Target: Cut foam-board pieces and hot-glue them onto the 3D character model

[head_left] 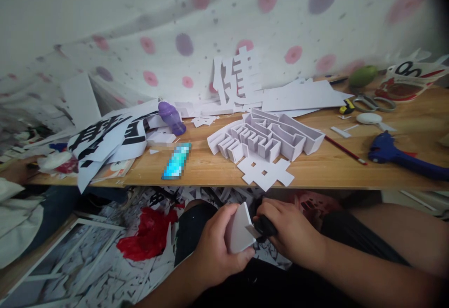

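Below the table's front edge, over my lap, my left hand (213,247) is closed around a small white foam board piece (239,229). Beside it, my right hand (289,233) grips a black-handled knife (264,227), and its blade touches the piece's right edge. On the wooden table (351,168) above stands a white 3D foam character (266,135), with a flat white cutout (265,172) lying in front of it.
A blue glue gun (400,156), red pencil (345,150), scissors (373,103) and tape lie at right. A phone (176,161), purple bottle (171,117) and printed character sheets (105,139) sit left. Another person's sleeve (16,219) shows far left. Paper scraps and a red bag (149,235) cover the floor.
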Action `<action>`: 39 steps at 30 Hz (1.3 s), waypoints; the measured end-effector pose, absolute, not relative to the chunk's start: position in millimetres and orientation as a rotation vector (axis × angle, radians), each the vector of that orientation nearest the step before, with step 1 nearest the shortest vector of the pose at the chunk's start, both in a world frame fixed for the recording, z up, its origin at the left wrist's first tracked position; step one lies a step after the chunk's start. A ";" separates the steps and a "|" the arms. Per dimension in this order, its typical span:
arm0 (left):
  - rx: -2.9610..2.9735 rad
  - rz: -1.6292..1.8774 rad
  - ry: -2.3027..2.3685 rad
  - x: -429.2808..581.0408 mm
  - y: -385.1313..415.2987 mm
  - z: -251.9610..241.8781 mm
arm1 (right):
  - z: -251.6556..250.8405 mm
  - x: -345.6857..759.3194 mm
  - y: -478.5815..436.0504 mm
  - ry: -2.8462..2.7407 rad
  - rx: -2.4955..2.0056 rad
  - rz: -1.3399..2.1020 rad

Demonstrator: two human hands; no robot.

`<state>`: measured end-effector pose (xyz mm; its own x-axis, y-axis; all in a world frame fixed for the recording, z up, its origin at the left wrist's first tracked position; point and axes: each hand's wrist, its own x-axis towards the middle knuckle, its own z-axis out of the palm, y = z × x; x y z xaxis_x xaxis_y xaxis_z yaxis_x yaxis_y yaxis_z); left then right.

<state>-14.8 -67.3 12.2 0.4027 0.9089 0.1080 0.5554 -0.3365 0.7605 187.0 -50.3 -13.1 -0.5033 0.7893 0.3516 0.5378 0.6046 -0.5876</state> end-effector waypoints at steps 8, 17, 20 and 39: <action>2.025 0.673 1.270 -20.0 -70.7 3.6 | -18.0 183.4 -46.8 -2.243 -1.161 0.585; 2.055 0.728 1.290 -25.7 -76.5 -9.5 | -24.2 177.9 -45.7 -2.229 -1.278 0.701; 2.033 0.708 1.300 -27.4 -77.4 -14.1 | -26.8 176.2 -44.8 -2.230 -1.285 0.719; 1.929 0.635 1.297 -27.3 -78.2 -15.3 | -28.6 172.5 -38.3 -2.334 -1.407 0.711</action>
<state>-27.3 -78.2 -15.3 0.3737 0.9275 0.0084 0.5749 -0.2387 0.7826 172.5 -38.3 -28.6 -0.4614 0.8870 0.0193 0.7258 0.3899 -0.5668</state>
